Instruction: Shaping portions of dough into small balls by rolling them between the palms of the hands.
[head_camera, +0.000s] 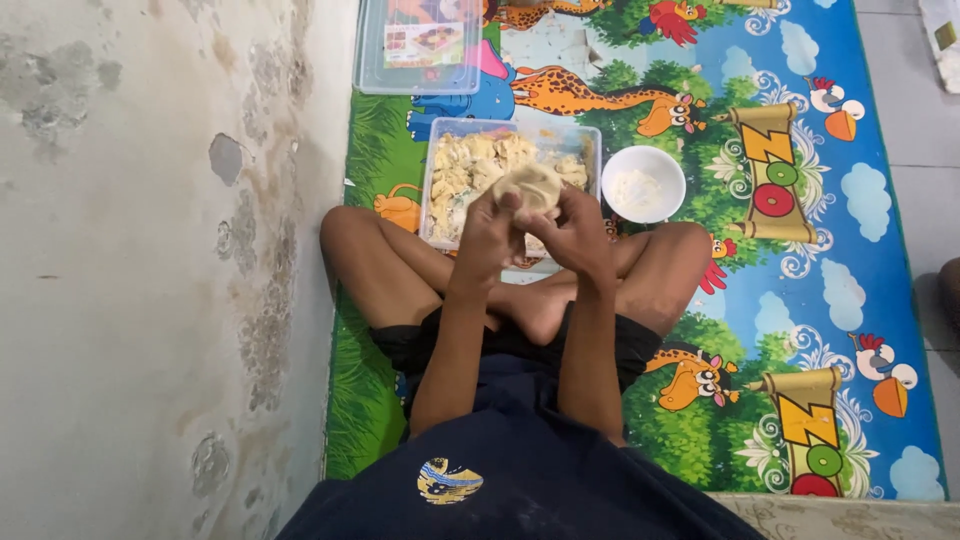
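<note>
A pale round piece of dough (530, 186) is held up between both hands, above my crossed legs. My left hand (490, 232) grips its left side and my right hand (575, 228) grips its right side, fingers curled against the dough's edge. Just beyond the hands sits a clear rectangular plastic container (590, 140) filled with pale yellow dough pieces (462, 172). A white round bowl (642, 184) with white powder stands to the container's right.
I sit cross-legged on a colourful play mat (800, 300) with cartoon animals. A stained wall (150, 250) runs along the left. A clear plastic lid or tray (420, 45) lies at the mat's far end. Grey floor tiles (925, 130) lie to the right.
</note>
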